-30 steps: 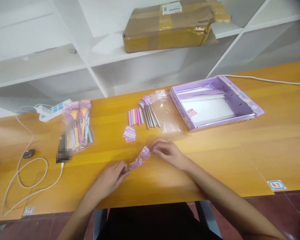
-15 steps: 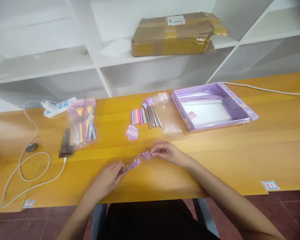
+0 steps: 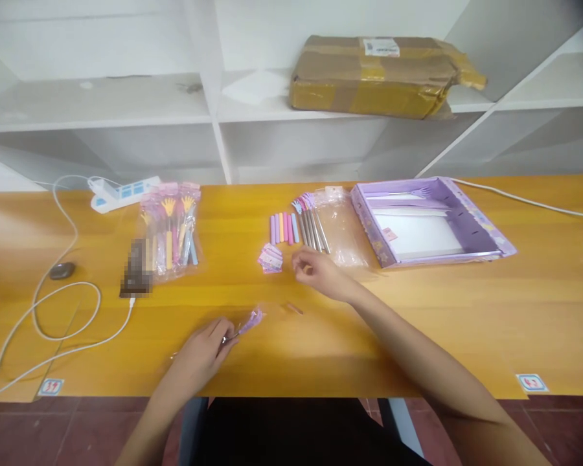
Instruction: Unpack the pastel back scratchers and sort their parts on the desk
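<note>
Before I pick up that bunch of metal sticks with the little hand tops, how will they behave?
The metal sticks will probably feel stiff, since their shafts look straight and metallic. Their smooth shine suggests they may be slightly slippery. The slim shafts could roll if pushed, though the broad hand-shaped tops might limit that.

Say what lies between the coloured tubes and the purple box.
Metal rods with hand-shaped tops, then a clear bag; it shows in the head view.
</note>
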Motion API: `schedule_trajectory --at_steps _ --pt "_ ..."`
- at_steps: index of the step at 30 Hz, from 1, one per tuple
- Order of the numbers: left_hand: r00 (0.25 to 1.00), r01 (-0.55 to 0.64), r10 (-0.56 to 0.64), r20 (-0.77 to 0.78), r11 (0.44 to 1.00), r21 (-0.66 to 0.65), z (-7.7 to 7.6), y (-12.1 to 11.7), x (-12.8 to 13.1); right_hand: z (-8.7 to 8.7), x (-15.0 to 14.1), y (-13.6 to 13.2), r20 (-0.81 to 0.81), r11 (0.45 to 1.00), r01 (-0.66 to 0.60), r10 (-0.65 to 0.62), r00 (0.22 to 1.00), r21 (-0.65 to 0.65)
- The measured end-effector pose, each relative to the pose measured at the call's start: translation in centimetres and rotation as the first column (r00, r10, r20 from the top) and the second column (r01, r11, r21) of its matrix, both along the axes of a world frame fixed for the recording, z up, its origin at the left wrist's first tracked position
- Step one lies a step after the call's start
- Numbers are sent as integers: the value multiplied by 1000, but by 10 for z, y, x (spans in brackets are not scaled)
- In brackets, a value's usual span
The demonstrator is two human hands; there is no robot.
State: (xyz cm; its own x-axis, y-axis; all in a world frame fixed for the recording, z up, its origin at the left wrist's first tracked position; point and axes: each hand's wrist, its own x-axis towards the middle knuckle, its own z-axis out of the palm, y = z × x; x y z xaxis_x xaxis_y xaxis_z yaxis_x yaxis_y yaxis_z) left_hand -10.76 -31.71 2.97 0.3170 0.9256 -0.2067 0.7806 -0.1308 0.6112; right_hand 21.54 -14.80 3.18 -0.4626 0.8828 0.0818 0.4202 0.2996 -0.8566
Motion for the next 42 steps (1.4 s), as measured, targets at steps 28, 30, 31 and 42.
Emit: schedule_trajectory --at_steps 28,30,31,42 --pt "970 -242 241 37 970 24 -28 8 -12 -34 30 -150 308 999 -24 31 951 -29" --pt "969 -246 246 27 969 25 -28 9 -12 -39 35 -162 256 993 36 -5 967 -115" --pt "969 -246 246 21 969 20 -28 9 -11 -40 38 -166 229 984 50 -10 973 -172" --pt "972 -234 234 4 971 38 -24 15 -9 2 10 -52 -139 913 150 -217 966 -380"
